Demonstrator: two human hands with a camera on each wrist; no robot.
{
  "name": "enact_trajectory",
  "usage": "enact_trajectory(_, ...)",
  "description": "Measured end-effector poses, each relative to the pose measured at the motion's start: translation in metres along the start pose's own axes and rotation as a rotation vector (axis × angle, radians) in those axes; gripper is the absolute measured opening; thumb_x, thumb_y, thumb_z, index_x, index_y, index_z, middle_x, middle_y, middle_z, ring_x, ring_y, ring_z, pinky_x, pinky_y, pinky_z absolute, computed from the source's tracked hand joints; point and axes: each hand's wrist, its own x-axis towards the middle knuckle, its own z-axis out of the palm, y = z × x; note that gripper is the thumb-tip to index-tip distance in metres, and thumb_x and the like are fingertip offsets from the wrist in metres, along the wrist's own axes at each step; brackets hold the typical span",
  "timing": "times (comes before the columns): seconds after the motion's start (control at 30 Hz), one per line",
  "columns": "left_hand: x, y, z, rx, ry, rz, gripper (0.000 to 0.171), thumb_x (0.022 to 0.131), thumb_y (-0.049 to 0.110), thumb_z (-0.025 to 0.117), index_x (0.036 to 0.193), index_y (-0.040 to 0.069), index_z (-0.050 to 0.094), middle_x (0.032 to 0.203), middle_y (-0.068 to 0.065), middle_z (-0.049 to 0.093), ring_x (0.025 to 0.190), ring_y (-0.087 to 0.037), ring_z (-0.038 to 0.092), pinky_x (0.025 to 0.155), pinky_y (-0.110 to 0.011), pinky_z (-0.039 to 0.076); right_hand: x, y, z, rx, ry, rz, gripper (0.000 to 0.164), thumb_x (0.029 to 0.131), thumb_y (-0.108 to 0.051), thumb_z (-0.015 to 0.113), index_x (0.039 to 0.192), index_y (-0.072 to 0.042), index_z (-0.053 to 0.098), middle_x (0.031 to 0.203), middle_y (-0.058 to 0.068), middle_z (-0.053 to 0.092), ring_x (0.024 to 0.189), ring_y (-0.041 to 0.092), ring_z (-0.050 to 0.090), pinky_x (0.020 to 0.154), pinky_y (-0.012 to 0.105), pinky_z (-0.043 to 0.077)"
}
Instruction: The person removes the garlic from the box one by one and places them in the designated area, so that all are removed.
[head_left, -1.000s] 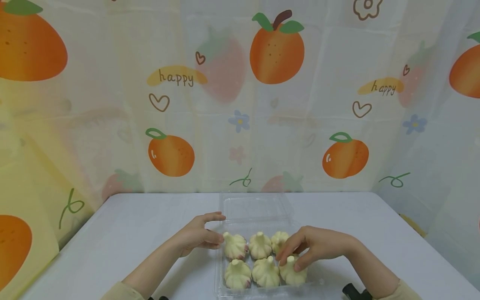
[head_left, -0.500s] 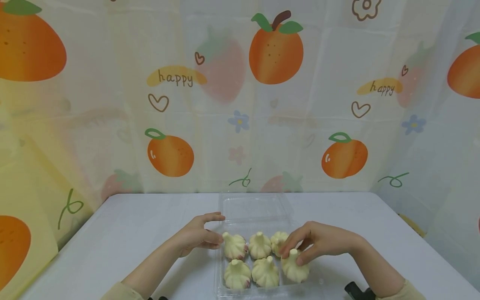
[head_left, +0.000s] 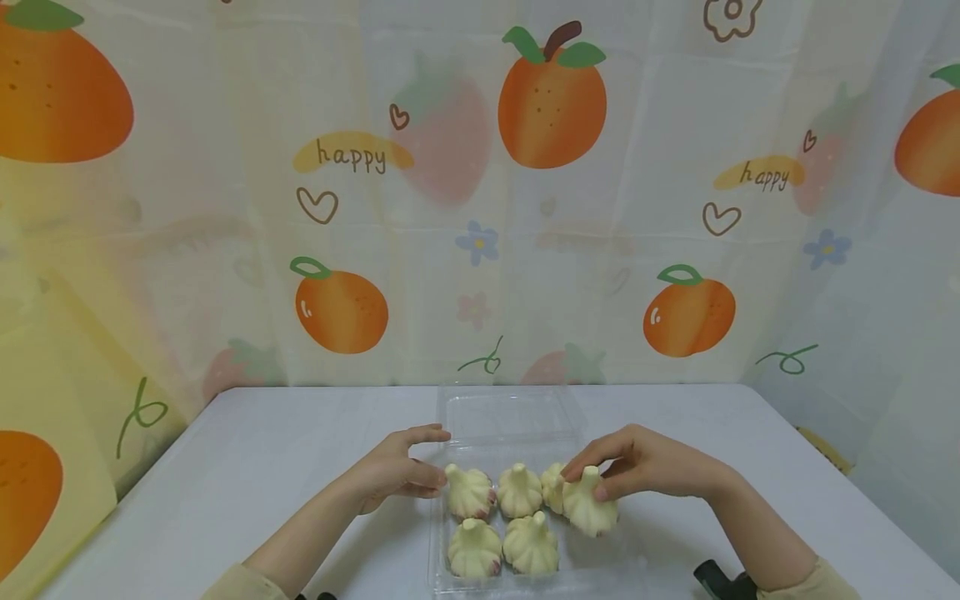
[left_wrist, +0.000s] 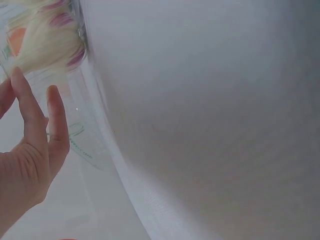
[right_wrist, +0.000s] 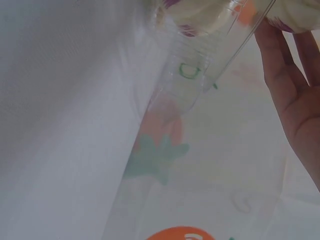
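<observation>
My right hand (head_left: 652, 467) pinches a garlic bulb (head_left: 590, 504) by its upper part, raised over the right side of a clear plastic box (head_left: 592, 575). In the right wrist view this bulb (right_wrist: 297, 14) shows at the top edge above the fingers. Several other garlic bulbs (head_left: 519, 492) sit in the box in two rows; the rear right one (head_left: 552, 486) is partly hidden behind the held bulb. My left hand (head_left: 393, 471) stays at the box's left side, fingers extended, its tips right by the rear left bulb (head_left: 469, 492). Purple streaks mark that bulb in the left wrist view.
The box's clear lid (head_left: 512, 417) lies folded back behind it on the white table (head_left: 330, 425). A fruit-print curtain (head_left: 555, 275) hangs along the table's far edge. A dark object (head_left: 723, 581) is near the right sleeve at the front.
My right hand has lifted the front right garlic bulb out of its place, moving it up and slightly right. The left hand has held still.
</observation>
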Motion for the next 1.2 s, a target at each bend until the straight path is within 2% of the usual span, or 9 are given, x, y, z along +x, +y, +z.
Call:
enact_trajectory(0.27,0.0,0.0,0.0,0.0,-0.004,-0.004,0.074,0.082,0.002,0.073,0.147,-0.004,0.039,0.165,-0.02,0.015,0.08,-0.01,0.066,0.078,-0.028,0.063,-0.003,-0.001,-0.006,-0.047,0.142,0.023,0.03,0.094,-0.01,0.065,0.124,-0.009,0.068,0.126,0.01,0.07,0.113,0.003,0.064,0.088,0.023,0.059)
enact_trajectory(0.4,0.0,0.0,0.0,0.0,-0.005,-0.003,0.074,0.082,0.002,0.073,0.147,-0.004,0.039,0.165,-0.02,0.015,0.08,-0.01,0.066,0.078,-0.028,0.063,-0.003,-0.001,-0.009,-0.064,0.219,0.063,0.031,0.094,-0.013,0.066,0.125,-0.011,0.068,0.125,0.0,0.071,0.108,0.002,0.066,0.086,0.023,0.06)
enact_trajectory(0.5,0.0,0.0,0.0,0.001,-0.006,-0.002,0.074,0.082,0.002,0.073,0.147,-0.004,0.039,0.165,-0.02,0.015,0.08,-0.01,0.066,0.078,-0.028,0.063,-0.004,0.001,-0.011,-0.082,0.281,0.076,0.032,0.094,-0.014,0.065,0.126,-0.007,0.067,0.123,-0.007,0.071,0.105,0.004,0.068,0.084,0.026,0.062)
enact_trajectory(0.57,-0.001,0.001,0.0,0.002,-0.006,-0.002,0.073,0.082,0.002,0.073,0.147,-0.004,0.039,0.165,-0.02,0.015,0.08,-0.01,0.066,0.078,-0.028,0.063,-0.005,0.002,-0.012,-0.098,0.332,0.095,0.033,0.094,-0.016,0.066,0.125,-0.006,0.067,0.122,-0.005,0.072,0.104,0.004,0.068,0.083,0.027,0.062)
enact_trajectory(0.67,-0.001,0.001,0.0,0.001,-0.007,-0.002,0.073,0.082,0.002,0.073,0.147,-0.004,0.039,0.165,-0.02,0.015,0.08,-0.01,0.065,0.078,-0.028,0.063,-0.007,0.004,-0.015,-0.106,0.405,0.133,0.032,0.094,-0.018,0.067,0.124,-0.009,0.068,0.12,-0.005,0.072,0.104,0.005,0.067,0.083,0.027,0.061)
enact_trajectory(0.77,-0.001,0.002,0.0,0.001,-0.007,-0.001,0.073,0.082,0.002,0.073,0.147,-0.004,0.039,0.165,-0.02,0.015,0.08,-0.01,0.065,0.078,-0.028,0.063,-0.008,0.006,-0.017,-0.108,0.469,0.164,0.03,0.092,-0.02,0.068,0.122,-0.015,0.07,0.118,-0.009,0.072,0.105,0.004,0.066,0.084,0.025,0.058)
enact_trajectory(0.93,-0.001,0.002,0.0,-0.002,-0.007,-0.003,0.073,0.082,0.002,0.073,0.147,-0.004,0.039,0.165,-0.02,0.015,0.079,-0.01,0.065,0.078,-0.028,0.063,-0.009,0.01,-0.022,-0.106,0.531,0.151,0.028,0.093,-0.019,0.068,0.12,-0.012,0.07,0.116,-0.013,0.072,0.103,0.006,0.065,0.086,0.023,0.056)
enact_trajectory(1.2,-0.001,0.001,0.0,-0.009,-0.008,-0.006,0.073,0.082,0.002,0.073,0.147,-0.004,0.039,0.165,-0.02,0.015,0.079,-0.01,0.065,0.078,-0.028,0.063,-0.013,0.022,-0.031,-0.091,0.625,0.181,0.034,0.095,-0.022,0.065,0.127,-0.009,0.065,0.107,-0.013,0.074,0.096,0.008,0.068,0.089,0.02,0.055)
